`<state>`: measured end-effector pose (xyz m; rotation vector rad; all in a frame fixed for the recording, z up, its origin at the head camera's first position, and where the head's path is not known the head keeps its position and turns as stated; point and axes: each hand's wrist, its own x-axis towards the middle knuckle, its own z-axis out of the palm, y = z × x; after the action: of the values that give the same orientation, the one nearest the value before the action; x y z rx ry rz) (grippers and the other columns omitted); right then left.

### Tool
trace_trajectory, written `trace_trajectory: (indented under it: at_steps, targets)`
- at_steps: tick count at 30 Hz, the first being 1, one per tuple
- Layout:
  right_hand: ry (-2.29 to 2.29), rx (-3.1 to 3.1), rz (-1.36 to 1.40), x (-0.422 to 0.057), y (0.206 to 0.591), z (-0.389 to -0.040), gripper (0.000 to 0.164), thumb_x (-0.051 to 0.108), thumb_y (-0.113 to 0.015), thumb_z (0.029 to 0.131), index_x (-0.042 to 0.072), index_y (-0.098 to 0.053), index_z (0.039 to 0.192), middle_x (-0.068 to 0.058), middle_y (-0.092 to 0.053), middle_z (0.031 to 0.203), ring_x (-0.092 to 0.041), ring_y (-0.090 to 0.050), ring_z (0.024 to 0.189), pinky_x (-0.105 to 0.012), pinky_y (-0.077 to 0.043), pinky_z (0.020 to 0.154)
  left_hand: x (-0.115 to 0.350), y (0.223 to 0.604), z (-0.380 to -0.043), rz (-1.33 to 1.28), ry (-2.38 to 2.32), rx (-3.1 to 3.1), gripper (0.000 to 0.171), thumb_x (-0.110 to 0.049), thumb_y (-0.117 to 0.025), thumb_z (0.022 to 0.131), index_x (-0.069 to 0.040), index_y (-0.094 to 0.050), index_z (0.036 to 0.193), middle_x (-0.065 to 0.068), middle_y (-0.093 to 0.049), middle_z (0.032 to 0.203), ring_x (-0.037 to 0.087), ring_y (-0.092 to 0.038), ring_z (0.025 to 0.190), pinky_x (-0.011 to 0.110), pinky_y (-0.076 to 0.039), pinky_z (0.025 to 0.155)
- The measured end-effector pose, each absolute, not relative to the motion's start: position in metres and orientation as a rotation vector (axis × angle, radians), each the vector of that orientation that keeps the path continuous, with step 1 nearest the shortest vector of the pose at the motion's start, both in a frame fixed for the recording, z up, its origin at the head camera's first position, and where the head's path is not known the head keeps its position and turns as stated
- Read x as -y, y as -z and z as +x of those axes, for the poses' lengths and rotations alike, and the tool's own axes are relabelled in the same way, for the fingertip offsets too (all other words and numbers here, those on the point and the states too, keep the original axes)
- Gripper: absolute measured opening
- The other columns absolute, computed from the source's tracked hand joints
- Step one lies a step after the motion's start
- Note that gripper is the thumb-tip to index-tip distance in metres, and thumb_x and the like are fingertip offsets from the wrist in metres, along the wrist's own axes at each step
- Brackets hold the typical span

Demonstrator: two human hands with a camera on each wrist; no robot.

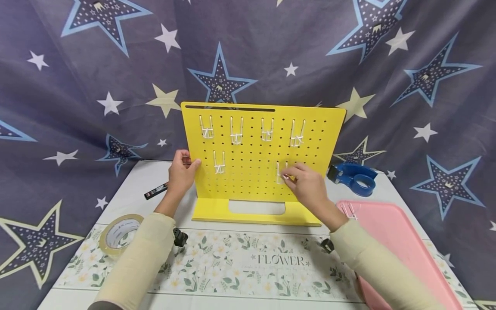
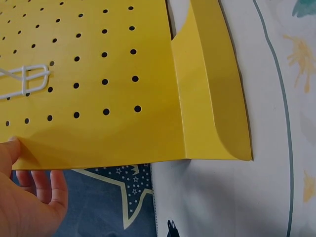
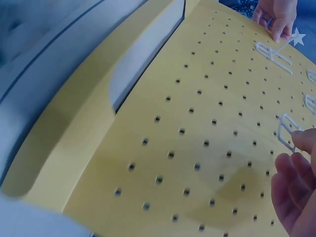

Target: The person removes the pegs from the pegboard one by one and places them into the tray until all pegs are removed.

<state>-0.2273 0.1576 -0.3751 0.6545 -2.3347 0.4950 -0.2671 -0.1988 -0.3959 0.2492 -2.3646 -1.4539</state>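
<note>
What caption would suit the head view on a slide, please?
Left hand grips a yellow pegboard by its edge; right hand pinches a white wire hook against it.

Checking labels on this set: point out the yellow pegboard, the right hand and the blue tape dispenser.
Yellow pegboard point(image 1: 255, 150): head view, bare middle of the panel.
Right hand point(image 1: 309, 184): head view, back of the hand.
Blue tape dispenser point(image 1: 350, 172): head view, its blue body.
</note>
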Motion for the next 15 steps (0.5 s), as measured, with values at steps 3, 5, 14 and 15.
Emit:
trace_trajectory:
  at_steps: [3,5,14,15]
  targets:
    - [-0.499,2.399,0.633,-0.175,0.373,-0.222,0.01,0.018,-0.084,0.085,0.016,-0.08,0.095,-0.002,-0.072,0.091,-0.016,-0.066,0.069,-0.03,-0.053,0.059,0.199,0.396,-0.267,0.243,1.444,2.367,0.031,-0.02,-0.065,0.1,-0.01,-0.046,0.123,0.012,-0.06,0.113,0.025,-0.059,0.101,0.031,-0.05,0.084]
    - [-0.504,2.439,0.618,-0.187,0.371,-0.219,0.01,0.018,-0.084,0.085,0.016,-0.08,0.094,-0.002,-0.073,0.091,-0.017,-0.065,0.069,-0.031,-0.052,0.059,0.199,0.396,-0.267,0.239,1.441,2.365,0.031,-0.02,-0.065,0.1,-0.009,-0.047,0.123,0.012,-0.06,0.113,0.025,-0.059,0.101,0.031,-0.05,0.084]
    - [-0.521,2.591,0.557,-0.243,0.366,-0.211,0.007,0.016,-0.08,0.087,0.016,-0.081,0.095,-0.004,-0.075,0.091,-0.019,-0.069,0.072,-0.034,-0.054,0.06,0.198,0.397,-0.268,0.258,1.444,2.372,0.032,-0.019,-0.064,0.101,-0.009,-0.046,0.125,0.013,-0.06,0.115,0.027,-0.06,0.103,0.033,-0.05,0.087]
    - [-0.519,2.603,0.545,-0.249,0.367,-0.211,0.008,0.017,-0.08,0.087,0.016,-0.081,0.095,-0.004,-0.075,0.09,-0.02,-0.069,0.072,-0.034,-0.054,0.06,0.198,0.397,-0.268,0.262,1.443,2.373,0.032,-0.019,-0.064,0.101,-0.009,-0.046,0.124,0.013,-0.06,0.114,0.027,-0.06,0.103,0.033,-0.05,0.087]
